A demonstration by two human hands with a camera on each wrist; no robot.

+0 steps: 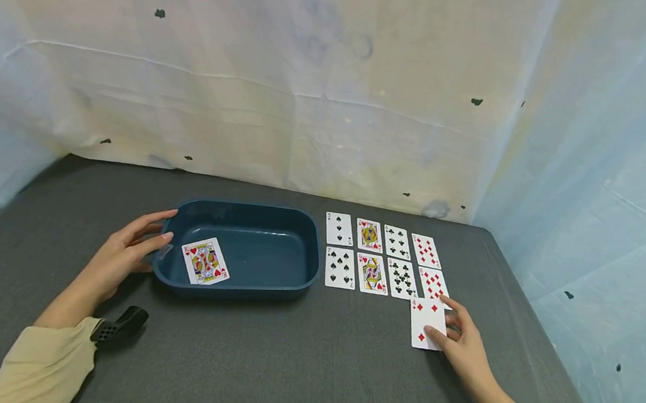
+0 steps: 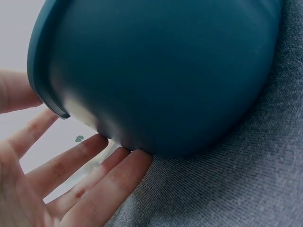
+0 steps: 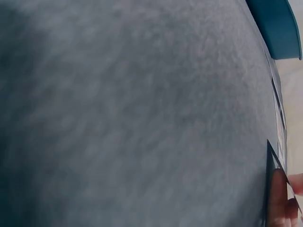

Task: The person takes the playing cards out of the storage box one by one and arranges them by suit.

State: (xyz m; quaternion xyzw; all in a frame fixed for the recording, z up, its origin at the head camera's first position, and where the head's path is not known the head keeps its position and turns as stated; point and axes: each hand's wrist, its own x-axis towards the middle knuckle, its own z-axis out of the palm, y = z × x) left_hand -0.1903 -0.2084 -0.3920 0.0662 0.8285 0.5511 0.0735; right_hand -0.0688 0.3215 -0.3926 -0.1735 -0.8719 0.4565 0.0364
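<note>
My left hand (image 1: 124, 252) holds the left end of a dark blue rectangular tray (image 1: 241, 290), thumb at the rim and fingers spread on the outer wall (image 2: 156, 71). Inside the tray, toward its left end, lies a king of hearts (image 1: 205, 262), face up. On the right, my right hand (image 1: 464, 342) pinches a diamonds playing card (image 1: 426, 320) between thumb and fingers, its face turned up. This card overlaps the near end of the card rows in the head view. From the right wrist, the pinched card (image 3: 272, 165) shows edge-on.
Right of the tray, face-up cards stand in two rows: spades (image 1: 338, 229), hearts (image 1: 372, 273), clubs (image 1: 397, 242) and diamonds (image 1: 426, 251) by column. Dark grey cloth (image 1: 290, 368) covers the table. A pale spotted sheet (image 1: 269, 92) hangs behind it.
</note>
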